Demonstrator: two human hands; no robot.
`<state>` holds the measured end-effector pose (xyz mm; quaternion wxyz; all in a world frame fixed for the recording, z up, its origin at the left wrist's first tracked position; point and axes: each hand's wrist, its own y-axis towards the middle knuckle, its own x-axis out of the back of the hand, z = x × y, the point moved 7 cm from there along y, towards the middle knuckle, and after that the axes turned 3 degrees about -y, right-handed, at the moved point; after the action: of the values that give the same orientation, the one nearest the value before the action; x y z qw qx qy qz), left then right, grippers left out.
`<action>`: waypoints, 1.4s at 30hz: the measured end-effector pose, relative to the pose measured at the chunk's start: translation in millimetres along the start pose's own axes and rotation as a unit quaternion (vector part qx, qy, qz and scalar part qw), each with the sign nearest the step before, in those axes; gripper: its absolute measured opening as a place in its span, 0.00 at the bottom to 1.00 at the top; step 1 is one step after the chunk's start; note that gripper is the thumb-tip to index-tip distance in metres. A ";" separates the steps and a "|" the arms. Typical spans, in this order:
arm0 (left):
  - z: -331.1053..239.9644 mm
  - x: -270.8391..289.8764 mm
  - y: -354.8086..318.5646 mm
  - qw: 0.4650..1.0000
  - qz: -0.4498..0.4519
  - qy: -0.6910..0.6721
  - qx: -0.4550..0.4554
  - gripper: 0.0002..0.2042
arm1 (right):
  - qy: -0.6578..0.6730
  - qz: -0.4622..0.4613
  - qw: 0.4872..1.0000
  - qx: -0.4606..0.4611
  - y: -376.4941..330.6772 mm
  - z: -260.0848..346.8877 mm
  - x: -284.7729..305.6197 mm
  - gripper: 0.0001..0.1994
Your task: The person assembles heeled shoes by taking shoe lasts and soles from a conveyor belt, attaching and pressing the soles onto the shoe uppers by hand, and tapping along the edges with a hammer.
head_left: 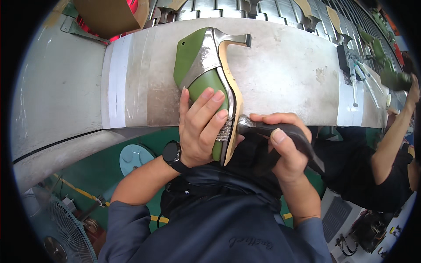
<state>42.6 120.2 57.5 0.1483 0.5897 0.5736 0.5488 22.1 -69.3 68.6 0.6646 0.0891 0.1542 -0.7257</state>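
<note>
A high-heeled shoe on a green last point(189, 61) lies on its side, with silver upper point(208, 52), beige sole point(236, 94) and thin metallic heel point(237, 39) turned to the right. Across its front runs a glittery strap point(225, 130). My left hand point(199, 127) is closed round the forepart, fingers spread over the green last and strap. My right hand point(291, 147) grips a dark shoemaker's hammer point(289, 130). The hammer's rounded steel face point(244, 124) meets the sole near the forepart. Its handle is mostly hidden by my hand.
The shoe rests on a pale, scuffed worktop point(285, 74). Beyond it, a slatted metal conveyor point(280, 11) carries more shoes. Syringes point(353, 83) lie at the right end. A co-worker's arm point(392, 140) reaches in at right. A fan point(66, 232) and blue stool point(135, 158) stand lower left.
</note>
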 end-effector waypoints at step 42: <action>-6.1 -12.8 -3.8 0.999 -0.021 -0.011 0.032 0.17 | -0.236 0.090 0.963 -0.097 48.5 70.1 -30.4 0.11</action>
<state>39.0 107.9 50.5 0.1471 0.5881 0.6013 0.5204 78.6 -68.1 139.3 0.7500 -0.1361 0.0542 -0.6450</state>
